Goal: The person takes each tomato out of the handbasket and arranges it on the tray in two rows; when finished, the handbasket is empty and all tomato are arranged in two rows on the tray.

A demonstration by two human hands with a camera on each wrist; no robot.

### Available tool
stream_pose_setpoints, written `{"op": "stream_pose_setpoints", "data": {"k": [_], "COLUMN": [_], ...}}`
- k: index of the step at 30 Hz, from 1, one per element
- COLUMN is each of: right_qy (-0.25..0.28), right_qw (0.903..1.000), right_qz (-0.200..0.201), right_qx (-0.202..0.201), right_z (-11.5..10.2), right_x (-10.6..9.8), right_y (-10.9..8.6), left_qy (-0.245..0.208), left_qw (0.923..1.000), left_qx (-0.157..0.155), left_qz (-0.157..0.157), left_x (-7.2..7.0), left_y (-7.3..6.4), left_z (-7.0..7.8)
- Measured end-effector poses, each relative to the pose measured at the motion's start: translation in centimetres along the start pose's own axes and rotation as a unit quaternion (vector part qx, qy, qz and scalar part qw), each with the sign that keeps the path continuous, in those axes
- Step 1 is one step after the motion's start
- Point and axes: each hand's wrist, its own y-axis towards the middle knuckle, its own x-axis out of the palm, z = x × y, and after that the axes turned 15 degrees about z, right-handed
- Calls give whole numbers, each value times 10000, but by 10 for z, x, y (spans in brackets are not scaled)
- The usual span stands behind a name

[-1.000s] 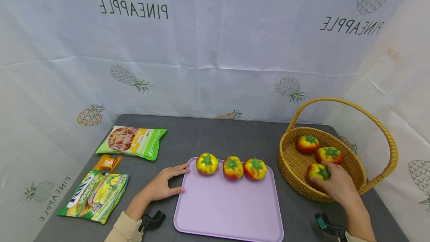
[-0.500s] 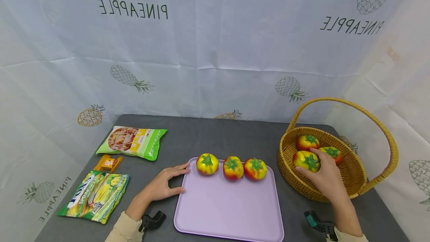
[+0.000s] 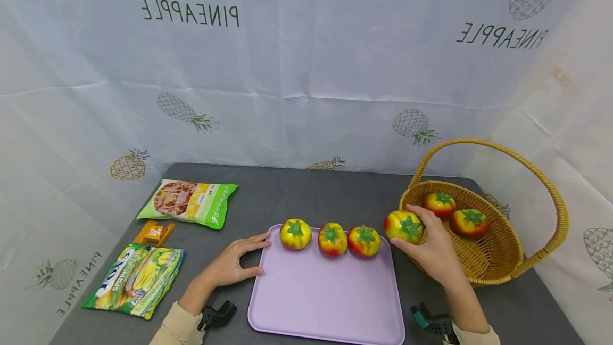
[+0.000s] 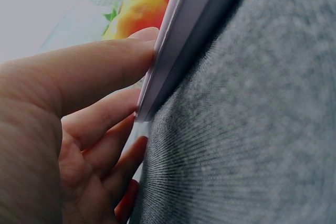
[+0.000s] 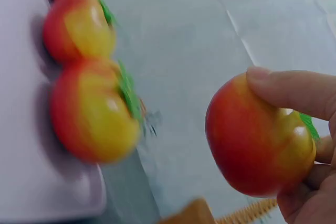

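Observation:
In the head view my right hand [image 3: 433, 246] holds a red-and-yellow tomato [image 3: 404, 226] with a green star-shaped top. Thumb and fingers lie round it, above the gap between tray and basket. The right wrist view shows the held tomato [image 5: 257, 137] up close. My left hand [image 3: 234, 263] rests at the left edge of the lilac tray [image 3: 325, 297], its thumb and fingertips touching the rim. Along the tray's far edge stand a yellower tomato [image 3: 295, 233], a middle tomato [image 3: 332, 239] and a right tomato [image 3: 364, 241] in a row.
A wicker basket [image 3: 479, 260] with a tall arched handle stands at the right, holding a rear tomato [image 3: 439, 205] and a front tomato [image 3: 470, 223]. At the left lie a green food bag [image 3: 187, 202], a small orange packet [image 3: 154, 232] and a green-yellow bag [image 3: 136, 279].
My right hand has lifted a tomato from the basket and carried it left over the rim toward the tray. The left hand and tray have stayed still.

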Motion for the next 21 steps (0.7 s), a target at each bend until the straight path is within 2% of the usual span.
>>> {"op": "stream_pose_setpoints", "data": {"k": [4, 10, 13, 21], "right_qy": [292, 619, 726, 950], "right_qw": [9995, 9968, 9955, 9901], "right_qz": [-138, -502, -613, -920], "right_qx": [-72, -7, -43, -461], "right_z": [-9, -20, -26, -45], "right_x": [14, 35, 45, 69], "right_y": [-7, -18, -22, -36], "left_qy": [12, -78, -81, -49], "left_qw": [10000, 9996, 9995, 9996], "left_qx": [7, 271, 280, 260], "left_qz": [5, 88, 94, 108], "left_x": [0, 1, 1, 1], "left_y": [0, 1, 1, 1], "left_z": [0, -1, -2, -3]}}
